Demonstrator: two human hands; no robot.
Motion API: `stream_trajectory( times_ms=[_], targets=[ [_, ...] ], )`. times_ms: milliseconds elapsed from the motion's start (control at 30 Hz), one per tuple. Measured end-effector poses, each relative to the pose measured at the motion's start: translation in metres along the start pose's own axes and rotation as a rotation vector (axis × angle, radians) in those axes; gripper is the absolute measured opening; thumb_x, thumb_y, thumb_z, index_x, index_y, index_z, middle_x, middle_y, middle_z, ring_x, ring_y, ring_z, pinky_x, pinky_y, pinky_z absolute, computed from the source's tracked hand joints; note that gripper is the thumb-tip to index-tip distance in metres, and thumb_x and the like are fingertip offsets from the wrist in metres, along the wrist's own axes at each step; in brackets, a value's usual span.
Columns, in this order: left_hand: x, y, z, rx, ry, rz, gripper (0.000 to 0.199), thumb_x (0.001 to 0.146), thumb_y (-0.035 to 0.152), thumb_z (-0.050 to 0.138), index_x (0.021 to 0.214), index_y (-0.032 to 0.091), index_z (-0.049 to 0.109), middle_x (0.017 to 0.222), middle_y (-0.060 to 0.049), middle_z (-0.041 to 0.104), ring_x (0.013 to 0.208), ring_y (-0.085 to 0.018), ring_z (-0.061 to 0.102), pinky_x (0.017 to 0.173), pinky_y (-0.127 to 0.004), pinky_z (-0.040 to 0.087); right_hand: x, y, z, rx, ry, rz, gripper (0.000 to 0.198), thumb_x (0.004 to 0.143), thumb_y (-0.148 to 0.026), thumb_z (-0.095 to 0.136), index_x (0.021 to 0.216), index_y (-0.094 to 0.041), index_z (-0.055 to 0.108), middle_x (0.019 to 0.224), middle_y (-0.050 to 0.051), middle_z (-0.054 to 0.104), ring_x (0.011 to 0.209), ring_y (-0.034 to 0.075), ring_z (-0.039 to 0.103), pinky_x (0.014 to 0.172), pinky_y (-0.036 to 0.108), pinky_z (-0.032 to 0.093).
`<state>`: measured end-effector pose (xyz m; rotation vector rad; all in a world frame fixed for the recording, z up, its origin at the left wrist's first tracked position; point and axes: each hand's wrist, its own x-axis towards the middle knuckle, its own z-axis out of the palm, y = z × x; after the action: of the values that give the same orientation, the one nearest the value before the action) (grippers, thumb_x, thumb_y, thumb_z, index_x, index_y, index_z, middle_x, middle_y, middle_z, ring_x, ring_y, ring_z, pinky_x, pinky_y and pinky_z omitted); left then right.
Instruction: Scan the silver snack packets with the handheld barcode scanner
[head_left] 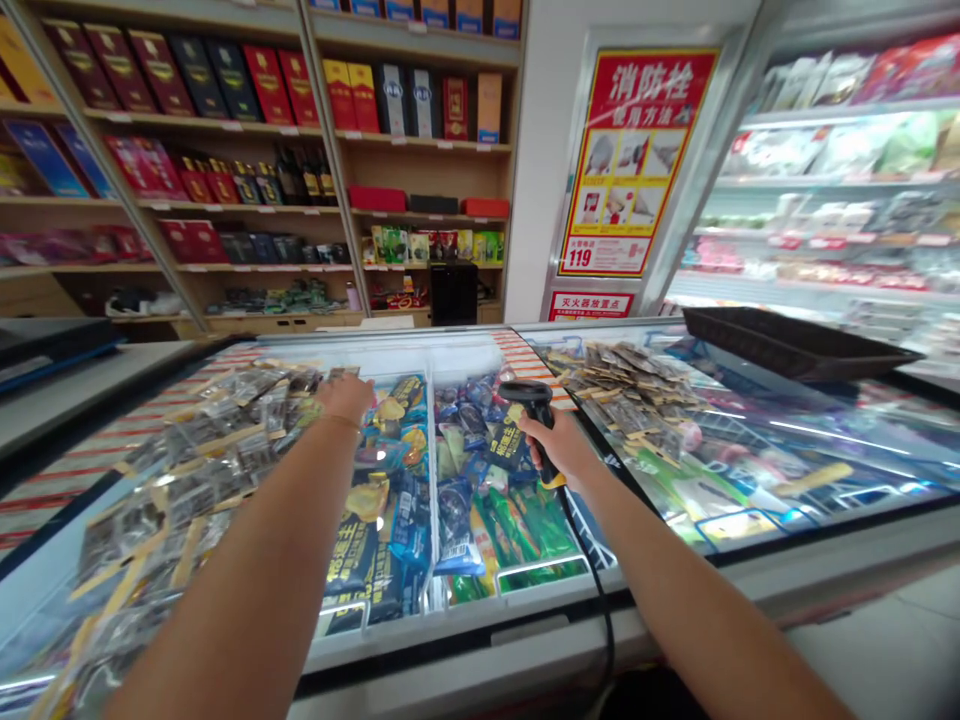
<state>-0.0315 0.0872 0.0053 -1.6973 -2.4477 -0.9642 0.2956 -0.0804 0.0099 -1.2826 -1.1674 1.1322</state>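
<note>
My right hand (559,440) is wrapped round the grip of a black barcode scanner (529,395), held above the freezer with its head toward the left and its cable (596,590) hanging down past the front edge. My left hand (346,400) reaches to the far part of the freezer, beside a pile of clear packets with wooden sticks (251,430). Its fingers are mostly hidden behind the back of the hand, so any hold is unclear. Under both hands lie blue ice cream packs (409,515) and green ice cream packs (517,525) in wire baskets.
More stick packets (626,385) lie on the right glass lid, with a dark tray (795,342) behind. A white divider (431,470) splits the open bay. Shelves of boxes (270,85), a red poster (637,160) and a lit cooler (832,180) stand beyond.
</note>
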Motion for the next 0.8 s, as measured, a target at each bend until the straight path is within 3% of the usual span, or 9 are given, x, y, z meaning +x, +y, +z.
stream_trajectory(
  times_ms=[133, 200, 333, 467, 533, 633, 700, 800],
  targets=[
    [-0.004, 0.021, 0.013, -0.007, 0.008, 0.112, 0.012, 0.087, 0.030, 0.064, 0.089, 0.018, 0.062, 0.112, -0.017, 0.068, 0.132, -0.044, 0.049, 0.109, -0.066, 0.031, 0.001, -0.001, 0.000, 0.024, -0.002, 0.008, 0.032, 0.074, -0.041, 0.073, 0.087, -0.022, 0.052, 0.057, -0.008, 0.053, 0.039, 0.010, 0.048, 0.035, 0.023, 0.039],
    [-0.010, 0.034, 0.018, 0.001, -0.014, 0.170, 0.014, 0.087, 0.028, 0.065, 0.079, 0.017, 0.059, 0.104, -0.015, 0.069, 0.129, -0.042, 0.050, 0.109, -0.063, 0.032, 0.001, -0.001, 0.000, 0.018, -0.002, 0.008, 0.032, 0.073, -0.041, 0.073, 0.086, -0.022, 0.051, 0.056, -0.008, 0.052, 0.038, 0.010, 0.048, 0.035, 0.023, 0.039],
    [-0.030, 0.061, 0.025, 0.023, -0.093, 0.261, 0.022, 0.085, 0.025, 0.064, 0.067, 0.016, 0.055, 0.097, -0.018, 0.067, 0.122, -0.041, 0.057, 0.105, -0.062, 0.033, 0.001, 0.002, -0.001, 0.000, -0.001, -0.002, 0.031, 0.074, -0.038, 0.073, 0.087, -0.022, 0.051, 0.055, -0.008, 0.052, 0.038, 0.010, 0.047, 0.036, 0.023, 0.039],
    [-0.057, 0.082, 0.025, 0.015, -0.203, 0.331, 0.017, 0.080, 0.024, 0.066, 0.066, 0.017, 0.059, 0.092, -0.017, 0.069, 0.114, -0.040, 0.063, 0.101, -0.056, 0.037, 0.003, 0.004, -0.004, 0.025, 0.003, -0.019, 0.031, 0.074, -0.039, 0.073, 0.087, -0.022, 0.051, 0.055, -0.008, 0.053, 0.037, 0.010, 0.048, 0.036, 0.023, 0.038],
    [-0.069, 0.090, 0.021, 0.001, -0.252, 0.357, 0.010, 0.075, 0.026, 0.071, 0.073, 0.018, 0.064, 0.092, -0.013, 0.071, 0.109, -0.037, 0.066, 0.099, -0.050, 0.040, 0.004, 0.005, -0.004, 0.033, 0.017, -0.017, 0.032, 0.074, -0.039, 0.074, 0.088, -0.021, 0.052, 0.054, -0.008, 0.053, 0.037, 0.010, 0.048, 0.036, 0.023, 0.038],
    [-0.084, 0.097, 0.011, -0.051, -0.241, 0.326, 0.036, 0.076, 0.037, 0.073, 0.107, 0.020, 0.066, 0.112, -0.013, 0.071, 0.111, -0.033, 0.065, 0.098, -0.045, 0.043, 0.006, 0.007, -0.006, 0.044, 0.037, -0.015, 0.031, 0.073, -0.037, 0.075, 0.089, -0.021, 0.053, 0.052, -0.008, 0.052, 0.037, 0.011, 0.048, 0.035, 0.023, 0.037],
    [-0.094, 0.100, 0.006, -0.061, -0.194, 0.241, 0.056, 0.082, 0.049, 0.067, 0.126, 0.015, 0.058, 0.128, -0.019, 0.065, 0.121, -0.034, 0.060, 0.100, -0.047, 0.042, 0.006, 0.008, -0.007, 0.051, 0.042, -0.018, 0.029, 0.074, -0.035, 0.074, 0.088, -0.021, 0.053, 0.052, -0.008, 0.052, 0.037, 0.011, 0.048, 0.035, 0.023, 0.038],
    [-0.112, 0.102, 0.008, 0.013, -0.197, 0.148, 0.072, 0.081, 0.063, 0.064, 0.129, 0.009, 0.057, 0.138, -0.030, 0.055, 0.133, -0.044, 0.048, 0.106, -0.055, 0.036, 0.005, 0.009, -0.008, 0.051, 0.050, -0.012, 0.026, 0.077, -0.034, 0.072, 0.086, -0.021, 0.052, 0.053, -0.007, 0.053, 0.038, 0.011, 0.049, 0.035, 0.023, 0.038]
  ],
)
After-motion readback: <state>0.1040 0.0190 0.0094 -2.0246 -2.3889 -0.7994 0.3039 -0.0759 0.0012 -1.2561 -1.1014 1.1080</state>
